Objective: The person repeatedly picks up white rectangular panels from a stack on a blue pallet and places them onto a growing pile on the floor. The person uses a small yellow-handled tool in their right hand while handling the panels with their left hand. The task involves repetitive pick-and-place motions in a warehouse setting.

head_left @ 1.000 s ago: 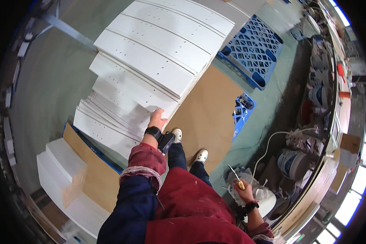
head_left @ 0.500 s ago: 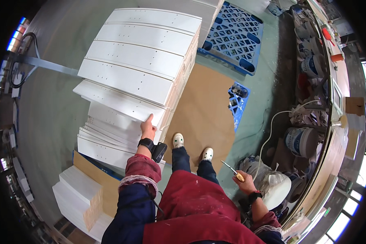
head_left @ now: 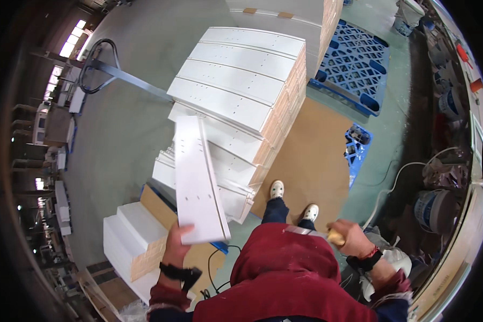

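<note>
My left hand (head_left: 176, 244) is closed on the near end of a long white board (head_left: 195, 177), raised and tilted in front of a stack. The board has small drilled holes and a groove along one edge. My right hand (head_left: 354, 240) grips the light wooden handle of a putty knife (head_left: 336, 237); its flat metal blade, blurred by motion, points left across my red apron (head_left: 284, 263). Beyond the lifted board stands the tall stack of similar white boards (head_left: 228, 86), with loose ones on its lower near layers.
A smaller stack of white panels (head_left: 137, 228) stands at the lower left. Brown sheeting (head_left: 306, 145) covers the floor by my feet, near a blue plastic pallet (head_left: 354, 64). Buckets (head_left: 434, 209) and a white hose (head_left: 394, 185) lie along the right-hand bench. A metal handle (head_left: 129, 80) juts out left.
My left hand has taken a board from the stack and brought it nearer and upright. My right hand has risen inward, turning the putty knife's blade to the left. The view has shifted.
</note>
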The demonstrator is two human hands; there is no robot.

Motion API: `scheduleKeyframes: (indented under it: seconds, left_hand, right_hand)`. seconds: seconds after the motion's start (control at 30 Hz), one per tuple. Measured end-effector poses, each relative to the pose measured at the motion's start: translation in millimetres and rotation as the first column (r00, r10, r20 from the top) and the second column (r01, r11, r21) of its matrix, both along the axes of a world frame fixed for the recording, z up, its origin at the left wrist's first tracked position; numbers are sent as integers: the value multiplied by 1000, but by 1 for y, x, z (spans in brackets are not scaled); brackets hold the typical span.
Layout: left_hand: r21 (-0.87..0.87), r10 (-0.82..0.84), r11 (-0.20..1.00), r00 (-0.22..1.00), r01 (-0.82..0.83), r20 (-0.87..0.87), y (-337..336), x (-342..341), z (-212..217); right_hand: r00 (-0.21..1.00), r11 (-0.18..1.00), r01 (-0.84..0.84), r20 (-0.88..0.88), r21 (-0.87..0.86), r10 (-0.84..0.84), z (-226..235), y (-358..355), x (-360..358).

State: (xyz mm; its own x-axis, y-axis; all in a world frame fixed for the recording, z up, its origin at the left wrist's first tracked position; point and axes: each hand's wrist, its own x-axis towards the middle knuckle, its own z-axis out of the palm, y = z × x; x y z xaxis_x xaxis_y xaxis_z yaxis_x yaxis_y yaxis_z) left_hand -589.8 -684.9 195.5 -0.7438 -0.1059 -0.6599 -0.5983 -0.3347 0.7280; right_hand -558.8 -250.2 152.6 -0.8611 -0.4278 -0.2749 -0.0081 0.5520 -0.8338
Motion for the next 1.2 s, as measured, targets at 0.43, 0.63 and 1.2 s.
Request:
scheduleKeyframes:
  seconds: [0.43, 0.63, 1.2]
  left_hand:
    - [207, -649, 760, 698, 616, 303, 82, 54, 80]
    - [302, -763, 645, 567, 702, 311, 86, 37, 34]
    - [433, -913, 395, 292, 810, 287, 124, -4, 25]
  right_hand:
    - [938, 903, 292, 89, 316, -335, -79, 84, -3]
    - [990, 993, 27, 132, 118, -42, -12, 70, 63]
    - [988, 975, 103, 133, -196, -78, -16, 67, 109]
